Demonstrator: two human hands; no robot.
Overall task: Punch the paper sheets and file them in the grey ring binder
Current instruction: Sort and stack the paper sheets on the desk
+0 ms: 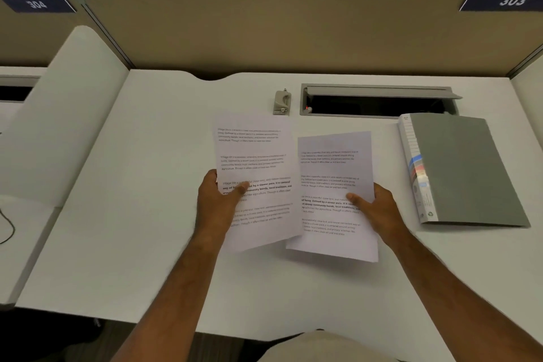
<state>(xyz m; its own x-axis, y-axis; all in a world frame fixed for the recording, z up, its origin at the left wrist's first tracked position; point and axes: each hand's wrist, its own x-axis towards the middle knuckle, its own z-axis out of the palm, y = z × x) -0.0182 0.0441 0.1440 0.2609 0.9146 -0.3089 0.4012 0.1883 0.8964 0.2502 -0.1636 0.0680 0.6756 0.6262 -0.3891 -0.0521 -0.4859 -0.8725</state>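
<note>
Left hand [217,200] and right hand [379,209] each pinch a printed sheet [255,156], side by side

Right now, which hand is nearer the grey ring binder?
Right. The right hand, pinching a sheet, is just left of the grey ring binder; the left hand holds another sheet farther left, beyond both papers.

Office: numbered cubicle partitions [264,29], white desk [147,185], cable hatch [379,101].

bare desk [147,214] left; binder [470,170] and punch [282,103] crowd right rear.
</note>
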